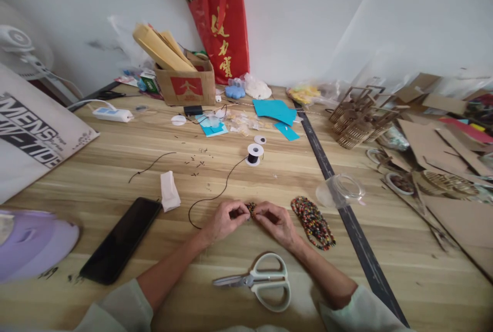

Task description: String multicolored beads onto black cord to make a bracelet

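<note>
Both hands meet at the middle of the table over a small string of dark, multicoloured beads (251,209). My left hand (226,220) pinches its left side with thumb and forefinger. From the right, my right hand (278,223) pinches the other side; the fingers hide much of the beads. A black cord (215,197) runs from a white spool (253,155) down to beside my left hand. Right of my right hand lies a coiled heap of bead strands (314,222). Scissors with pale handles (257,280) rest between my forearms, blades pointing left.
A black phone (122,239), a folded white paper (170,191) and a purple object (36,243) lie left. Cord scraps (198,162) are scattered ahead. A clear plastic bag (339,190) lies right, near cardboard (431,147) and small woven baskets (356,119). A cardboard box (186,85) stands behind.
</note>
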`<state>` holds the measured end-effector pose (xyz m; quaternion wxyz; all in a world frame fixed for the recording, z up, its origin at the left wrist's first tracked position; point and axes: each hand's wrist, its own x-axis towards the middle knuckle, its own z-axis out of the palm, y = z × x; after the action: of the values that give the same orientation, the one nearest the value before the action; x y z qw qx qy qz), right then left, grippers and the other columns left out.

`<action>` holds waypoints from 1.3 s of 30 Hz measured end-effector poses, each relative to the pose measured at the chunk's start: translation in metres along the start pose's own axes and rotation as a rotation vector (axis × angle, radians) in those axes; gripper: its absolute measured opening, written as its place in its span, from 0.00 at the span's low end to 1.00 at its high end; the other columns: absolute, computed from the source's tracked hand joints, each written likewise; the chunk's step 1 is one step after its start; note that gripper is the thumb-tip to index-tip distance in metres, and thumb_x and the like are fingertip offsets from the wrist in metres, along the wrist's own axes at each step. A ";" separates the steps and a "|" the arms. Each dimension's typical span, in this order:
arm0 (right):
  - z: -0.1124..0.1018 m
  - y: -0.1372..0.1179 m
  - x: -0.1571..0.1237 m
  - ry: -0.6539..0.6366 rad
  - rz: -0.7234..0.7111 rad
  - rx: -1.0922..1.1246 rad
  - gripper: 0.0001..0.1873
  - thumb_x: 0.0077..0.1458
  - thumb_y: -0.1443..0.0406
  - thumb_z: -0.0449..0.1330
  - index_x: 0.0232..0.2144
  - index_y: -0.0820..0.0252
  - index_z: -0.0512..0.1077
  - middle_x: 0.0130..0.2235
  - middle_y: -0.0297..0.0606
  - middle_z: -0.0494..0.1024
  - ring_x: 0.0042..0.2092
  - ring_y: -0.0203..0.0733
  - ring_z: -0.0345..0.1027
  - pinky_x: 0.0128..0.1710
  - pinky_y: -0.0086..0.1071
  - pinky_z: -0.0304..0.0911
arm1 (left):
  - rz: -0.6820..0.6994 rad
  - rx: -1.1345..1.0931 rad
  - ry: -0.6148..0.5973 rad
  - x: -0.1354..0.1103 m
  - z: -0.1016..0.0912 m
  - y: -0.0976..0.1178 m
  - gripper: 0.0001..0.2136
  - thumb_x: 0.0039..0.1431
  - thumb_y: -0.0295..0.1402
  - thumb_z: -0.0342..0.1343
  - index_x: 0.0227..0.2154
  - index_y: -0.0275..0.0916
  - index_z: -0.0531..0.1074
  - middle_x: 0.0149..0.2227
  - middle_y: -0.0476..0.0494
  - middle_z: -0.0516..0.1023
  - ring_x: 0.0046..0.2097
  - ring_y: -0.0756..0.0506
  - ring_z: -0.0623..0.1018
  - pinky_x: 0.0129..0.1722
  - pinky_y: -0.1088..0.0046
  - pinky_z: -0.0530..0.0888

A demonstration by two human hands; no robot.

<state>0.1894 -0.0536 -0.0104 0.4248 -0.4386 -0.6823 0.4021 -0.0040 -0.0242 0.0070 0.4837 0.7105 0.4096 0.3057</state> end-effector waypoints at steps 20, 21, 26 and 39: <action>-0.002 -0.004 0.001 -0.054 -0.035 -0.054 0.07 0.59 0.63 0.57 0.35 0.60 0.73 0.32 0.38 0.77 0.34 0.38 0.70 0.35 0.28 0.64 | 0.020 0.027 -0.024 0.000 -0.001 0.004 0.04 0.52 0.28 0.55 0.25 0.35 0.73 0.25 0.48 0.75 0.28 0.50 0.71 0.30 0.77 0.68; -0.002 -0.004 0.001 -0.058 -0.036 -0.057 0.07 0.59 0.63 0.57 0.35 0.60 0.73 0.32 0.38 0.77 0.34 0.38 0.70 0.35 0.28 0.64 | 0.020 0.033 -0.025 0.000 -0.001 0.003 0.04 0.52 0.28 0.55 0.25 0.35 0.73 0.25 0.47 0.75 0.28 0.50 0.72 0.30 0.77 0.68; -0.001 -0.005 0.001 -0.061 -0.040 -0.067 0.07 0.59 0.63 0.57 0.33 0.61 0.73 0.31 0.39 0.76 0.33 0.38 0.69 0.34 0.28 0.64 | 0.019 0.059 -0.039 0.000 -0.001 0.003 0.04 0.52 0.27 0.55 0.25 0.35 0.72 0.25 0.48 0.74 0.29 0.50 0.72 0.31 0.77 0.68; -0.002 -0.009 0.002 -0.087 -0.067 -0.085 0.10 0.60 0.61 0.56 0.34 0.61 0.73 0.32 0.40 0.76 0.34 0.38 0.69 0.34 0.30 0.65 | 0.025 0.086 -0.061 -0.001 0.000 0.000 0.03 0.52 0.27 0.54 0.26 0.36 0.72 0.25 0.48 0.75 0.29 0.50 0.72 0.31 0.76 0.68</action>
<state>0.1884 -0.0541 -0.0009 0.3889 -0.4153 -0.7309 0.3768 -0.0049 -0.0249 0.0068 0.4612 0.7446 0.3985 0.2722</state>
